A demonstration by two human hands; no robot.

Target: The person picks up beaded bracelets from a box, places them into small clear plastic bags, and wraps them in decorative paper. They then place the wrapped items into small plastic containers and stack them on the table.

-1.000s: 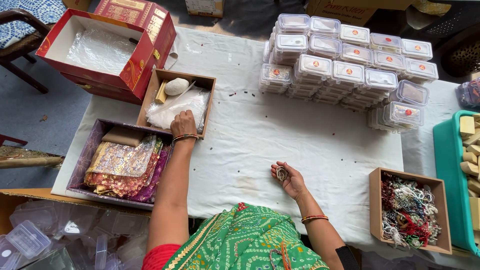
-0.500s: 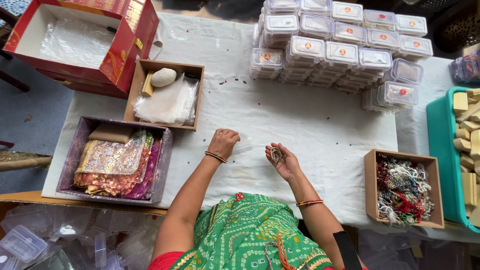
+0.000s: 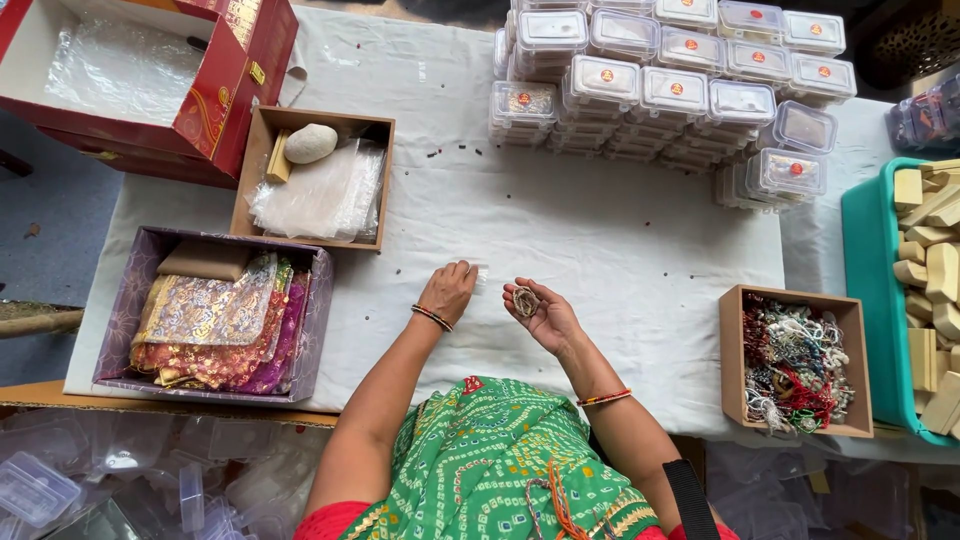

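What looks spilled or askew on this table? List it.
Small dark beads lie scattered loose across the white cloth. A few clear lidded boxes at the stack's right end sit tilted. Nothing else stands out.

Soft, even daylight fills the scene, bright but without hard edges. The white cloth-covered table (image 3: 600,240) reflects much of it and nears overexposure in the centre. Shadows are faint and short: a thin one sits under the left hand (image 3: 449,291) and the right hand (image 3: 540,315). Small glints of glare show on the stacked clear plastic lidded boxes (image 3: 680,90) and on the crinkled plastic lining of the red cardboard box (image 3: 130,75). Focus is sharp in the middle; the corners bend slightly outward, and the heap of loose clear plastic containers (image 3: 120,480) at the lower left looks dimmer and softer.
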